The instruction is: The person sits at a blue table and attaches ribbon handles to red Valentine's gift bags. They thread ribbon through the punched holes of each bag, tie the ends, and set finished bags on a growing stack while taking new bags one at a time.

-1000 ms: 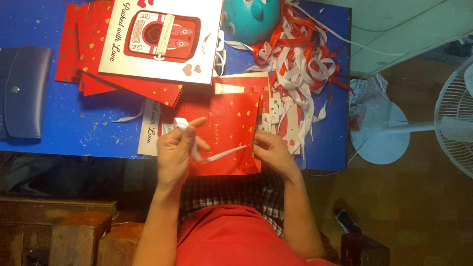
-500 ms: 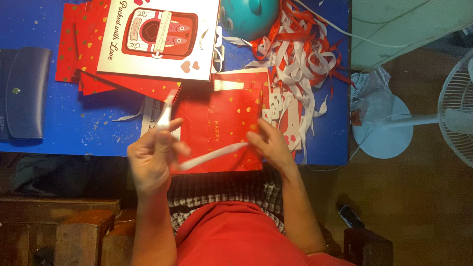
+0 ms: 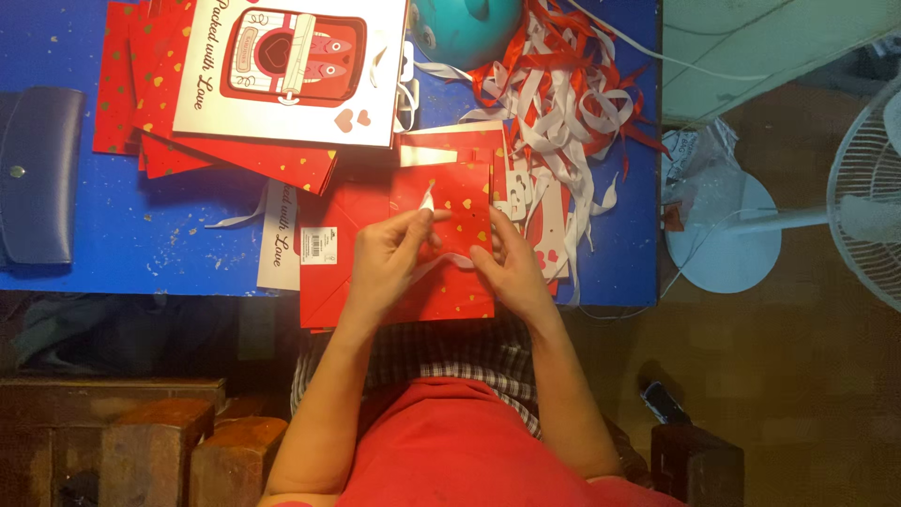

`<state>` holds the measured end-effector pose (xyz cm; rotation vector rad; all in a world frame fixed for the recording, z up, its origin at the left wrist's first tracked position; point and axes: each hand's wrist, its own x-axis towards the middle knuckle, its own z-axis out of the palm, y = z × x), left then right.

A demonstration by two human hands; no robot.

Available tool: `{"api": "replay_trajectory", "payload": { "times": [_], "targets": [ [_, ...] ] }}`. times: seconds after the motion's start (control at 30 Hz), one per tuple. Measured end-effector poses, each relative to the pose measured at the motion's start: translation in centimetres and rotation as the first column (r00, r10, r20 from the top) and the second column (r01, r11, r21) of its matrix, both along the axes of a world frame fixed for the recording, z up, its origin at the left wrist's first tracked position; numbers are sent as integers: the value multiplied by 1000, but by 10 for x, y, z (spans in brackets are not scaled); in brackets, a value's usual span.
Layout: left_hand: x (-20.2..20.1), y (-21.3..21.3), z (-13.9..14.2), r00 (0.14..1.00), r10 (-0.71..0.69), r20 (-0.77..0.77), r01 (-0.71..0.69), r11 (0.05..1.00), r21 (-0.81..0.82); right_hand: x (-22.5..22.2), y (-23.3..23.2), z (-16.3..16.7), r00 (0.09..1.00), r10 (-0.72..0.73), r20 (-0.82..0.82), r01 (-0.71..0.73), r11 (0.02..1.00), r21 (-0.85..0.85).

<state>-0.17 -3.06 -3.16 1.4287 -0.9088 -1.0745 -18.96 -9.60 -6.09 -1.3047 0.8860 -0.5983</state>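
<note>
The left hand point(image 3: 389, 258) pinches the end of a white ribbon point(image 3: 427, 202) between thumb and fingers, closed on it above the middle of a flat red paper bag point(image 3: 450, 188). The right hand point(image 3: 507, 268) lies just beside it, fingers pressed down on the bag's face; whether it also grips the ribbon cannot be told. The two hands sit close together, nearly touching.

The red paper bag lies flat at the near edge of the blue counter point(image 3: 141, 253), its lower end hanging slightly over the edge toward the person's lap. Its long axis runs away from the person, with the folded top end, marked by a pale strip, pointing to the far side of the counter. Small gold hearts dot its face. A second red sheet with a small white label point(image 3: 319, 246) lies under it on the left.

To the right of the bag, a tangled heap of red and white ribbons point(image 3: 563, 103) spreads over the counter and crowds against the bag's right edge. Beyond the bag, a teal rounded object point(image 3: 465, 28) sits at the far edge. To the far left, a stack of red bags point(image 3: 141, 150) lies flat, topped by a white printed bag point(image 3: 291, 70) with a red picture. A dark blue pouch point(image 3: 38, 174) rests at the left end of the counter. On the floor to the right stands a white fan point(image 3: 863, 211) on a round base.
</note>
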Motion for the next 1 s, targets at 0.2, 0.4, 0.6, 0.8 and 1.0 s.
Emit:
{"api": "replay_trajectory", "payload": {
  "times": [0.2,0.4,0.6,0.8,1.0],
  "targets": [
    [-1,-3,-13,951,-300,-74,301,954,10,0,1,-7,999,-49,-22,50,998,45],
    [2,-1,-9,944,-292,-151,304,951,58,0,1,-5,999,-38,-38,37,999,-3],
    [1,1,-5,956,-224,-189,251,958,135,3,1,3,1000,-21,6,21,1000,7],
    [0,-1,-3,963,-227,-146,244,963,117,4,2,10,1000,-22,-21,22,1000,-5],
    [4,1,-1,972,-212,-102,223,967,118,5,3,10,1000,-19,15,19,1000,-10]
  ]
}}
